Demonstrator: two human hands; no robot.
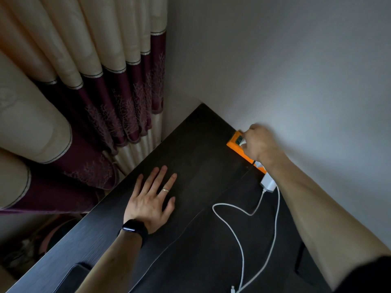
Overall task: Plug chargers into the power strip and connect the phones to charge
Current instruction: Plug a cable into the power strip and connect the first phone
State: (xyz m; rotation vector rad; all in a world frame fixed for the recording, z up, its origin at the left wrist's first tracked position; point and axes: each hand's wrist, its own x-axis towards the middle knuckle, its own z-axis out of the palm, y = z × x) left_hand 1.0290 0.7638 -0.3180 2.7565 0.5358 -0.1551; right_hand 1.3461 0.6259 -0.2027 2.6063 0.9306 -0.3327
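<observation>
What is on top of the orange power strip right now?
A white charger sits at the power strip's near end. The right hand covers the middle, its grip on something white at a socket; what lies beneath is hidden.

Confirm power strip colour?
Orange body with dark sockets; the power strip shows best in the head view, against the wall.

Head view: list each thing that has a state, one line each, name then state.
power strip: flat on the desk against the wall, one white charger plugged in
white charger: plugged in, cable attached
white cable: looped loose on the desk, free end unconnected
right hand: closed on a small white plug at the strip
left hand: open, flat on the desk
</observation>
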